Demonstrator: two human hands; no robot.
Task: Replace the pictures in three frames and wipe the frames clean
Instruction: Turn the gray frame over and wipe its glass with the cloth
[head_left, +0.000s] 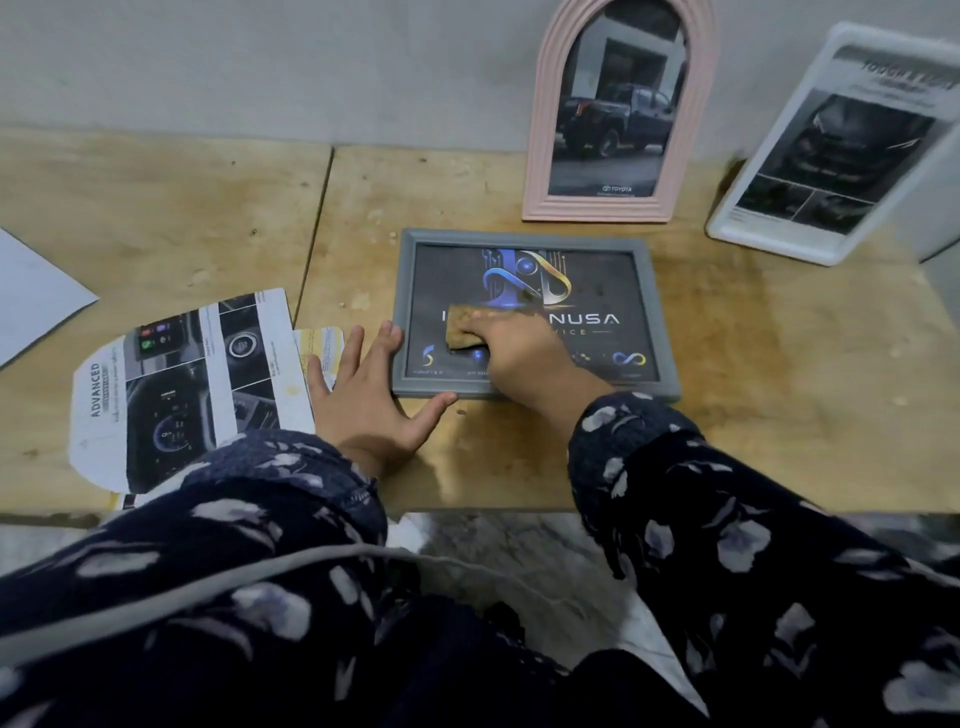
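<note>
Wiping hand: the right hand grips a brown sponge, fingers curled over it, pressing it on the glass of the grey frame.
Left hand: the left hand lies flat with fingers spread and straight, holding nothing; its fingertips and thumb touch the near left corner of the grey frame.
Sleeves: dark cloth with pale leaf pattern, nearest to the camera.
Loose print: an arch-cut picture lies left of the left hand, with the word "ADVANCED"; a yellowish paper lies partly under it.
Grey frame writing: "NUSA" can be read; the hand and sponge hide the letters before it.
Table: worn wooden table; a grey sheet at the far left.
Pink arch frame: stands against the wall, pickup truck photo, "TOYOTA" at the bottom.
White frame: leans at the far right, its heading too blurred to read.
</note>
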